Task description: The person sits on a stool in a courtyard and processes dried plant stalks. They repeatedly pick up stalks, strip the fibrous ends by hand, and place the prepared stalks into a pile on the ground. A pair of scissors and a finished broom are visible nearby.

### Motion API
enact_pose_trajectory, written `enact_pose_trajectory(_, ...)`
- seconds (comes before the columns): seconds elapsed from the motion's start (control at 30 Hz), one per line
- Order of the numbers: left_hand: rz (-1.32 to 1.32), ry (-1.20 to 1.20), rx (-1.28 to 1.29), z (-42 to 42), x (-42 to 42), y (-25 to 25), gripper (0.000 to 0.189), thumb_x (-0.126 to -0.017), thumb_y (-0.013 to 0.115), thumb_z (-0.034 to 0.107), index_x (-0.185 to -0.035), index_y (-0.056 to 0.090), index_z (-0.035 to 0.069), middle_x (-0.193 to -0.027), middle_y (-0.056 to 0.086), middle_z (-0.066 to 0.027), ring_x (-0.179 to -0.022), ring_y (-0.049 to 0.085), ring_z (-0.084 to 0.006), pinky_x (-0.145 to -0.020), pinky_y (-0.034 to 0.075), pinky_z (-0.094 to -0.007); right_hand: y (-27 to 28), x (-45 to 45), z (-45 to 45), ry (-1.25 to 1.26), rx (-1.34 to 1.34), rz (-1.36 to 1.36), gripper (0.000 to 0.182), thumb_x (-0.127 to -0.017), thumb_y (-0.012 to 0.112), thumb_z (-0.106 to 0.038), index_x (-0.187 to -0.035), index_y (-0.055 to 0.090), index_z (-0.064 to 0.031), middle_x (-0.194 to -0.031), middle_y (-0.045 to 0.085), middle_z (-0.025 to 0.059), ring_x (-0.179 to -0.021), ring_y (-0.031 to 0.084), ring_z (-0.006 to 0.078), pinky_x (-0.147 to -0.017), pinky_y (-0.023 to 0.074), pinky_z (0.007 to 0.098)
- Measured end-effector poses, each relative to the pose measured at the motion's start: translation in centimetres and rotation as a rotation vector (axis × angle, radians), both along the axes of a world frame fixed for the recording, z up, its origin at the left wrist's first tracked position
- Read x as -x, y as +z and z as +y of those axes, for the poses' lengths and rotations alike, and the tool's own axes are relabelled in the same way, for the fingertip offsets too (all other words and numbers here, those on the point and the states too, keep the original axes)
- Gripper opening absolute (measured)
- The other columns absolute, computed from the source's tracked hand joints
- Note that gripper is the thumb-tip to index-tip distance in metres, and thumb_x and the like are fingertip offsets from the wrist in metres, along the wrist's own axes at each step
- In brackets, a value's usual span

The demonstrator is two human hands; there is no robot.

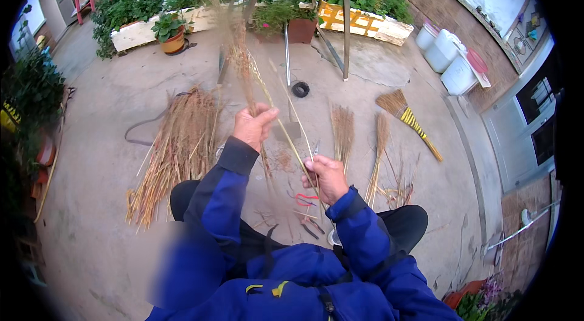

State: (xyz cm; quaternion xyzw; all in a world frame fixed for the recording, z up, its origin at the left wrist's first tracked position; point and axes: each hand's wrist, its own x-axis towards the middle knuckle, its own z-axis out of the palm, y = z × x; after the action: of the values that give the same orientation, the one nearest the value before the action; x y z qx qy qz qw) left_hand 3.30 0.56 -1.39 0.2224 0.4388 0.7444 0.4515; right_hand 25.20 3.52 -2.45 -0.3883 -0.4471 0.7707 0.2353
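My left hand (254,126) is closed around several dry broomcorn stalks (242,63), whose feathery heads rise up and away from me. Between the thumb and fingers of my right hand (327,178) are the lower parts of thin pale stalks (292,141), which slant up to the left across the front of my left hand. On the ground to the left lies a large pile of broomcorn (189,138). Two smaller bunches, one broad (343,132) and one narrow (378,152), lie to the right of my hands. Pliers (312,227) and a red cord (305,199) lie on the ground between my legs.
A hand broom (408,118) with yellow-and-black binding lies farther right. Beyond my hands are a black coil (300,89) and a metal frame's legs (345,24). Planters (365,24) and a potted plant (173,43) line the back; white buckets (457,75) stand right.
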Motion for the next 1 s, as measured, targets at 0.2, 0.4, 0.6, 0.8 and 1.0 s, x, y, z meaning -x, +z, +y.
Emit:
enact_pose_trajectory(0.2, 0.084, -0.121, 0.007, 0.1, -0.2, -0.5, 0.011, -0.079, 0.068, 0.006, -0.075, 0.058, 0.004, -0.064, 0.055, -0.0009, -0.046, 0.043, -0.0043, -0.036, 0.026, -0.0185, 3.0, 4.7, 1.2, -0.041, -0.124, 0.070, 0.013, -0.085, 0.058, -0.007, -0.092, 0.064, 0.0020, -0.072, 0.059, 0.0055, -0.061, 0.058, 0.0133, -0.052, 0.0488, 0.0260)
enact_pose_trajectory(0.4, 0.064, -0.162, 0.020, 0.1, -0.9, -0.4, 0.006, -0.081, 0.066, 0.007, -0.083, 0.063, 0.003, -0.060, 0.052, 0.0015, -0.047, 0.042, -0.0037, -0.037, 0.024, -0.0177, 3.1, 6.7, 2.0, -0.057, -0.179, 0.113, 0.012, -0.084, 0.058, -0.005, -0.091, 0.064, 0.0027, -0.070, 0.059, 0.0044, -0.058, 0.056, 0.0111, -0.048, 0.0486, 0.0253)
enact_pose_trajectory(0.6, -0.003, -0.138, -0.001, -0.2, -1.5, 0.4, 0.010, -0.076, 0.070, 0.010, -0.075, 0.060, 0.008, -0.060, 0.052, 0.0029, -0.046, 0.040, -0.0042, -0.039, 0.024, -0.0190, 3.0, 7.2, 2.2, -0.090, -0.206, 0.103, 0.009, -0.085, 0.056, -0.006, -0.087, 0.062, 0.0009, -0.070, 0.058, 0.0036, -0.056, 0.056, 0.0104, -0.047, 0.0494, 0.0256)
enact_pose_trajectory(0.8, 0.034, -0.131, -0.029, 0.0, -1.3, -0.1, 0.008, -0.082, 0.065, 0.009, -0.078, 0.061, 0.004, -0.063, 0.053, 0.0010, -0.046, 0.043, -0.0036, -0.036, 0.026, -0.0174, 3.1, 6.8, 2.8, -0.071, -0.205, 0.115, 0.009, -0.085, 0.056, -0.006, -0.087, 0.061, 0.0008, -0.070, 0.058, 0.0040, -0.055, 0.055, 0.0103, -0.047, 0.0489, 0.0252)
enact_pose_trajectory(1.0, 0.004, 0.175, 0.012, 0.3, -0.1, -0.7, 0.012, -0.083, 0.064, 0.009, -0.077, 0.054, 0.007, -0.065, 0.054, -0.0007, -0.045, 0.043, -0.0048, -0.033, 0.026, -0.0187, 3.5, 5.1, 1.8, 0.082, -0.200, -0.029, 0.009, -0.084, 0.057, -0.005, -0.087, 0.061, 0.0026, -0.070, 0.058, 0.0042, -0.055, 0.055, 0.0107, -0.045, 0.0444, 0.0248)
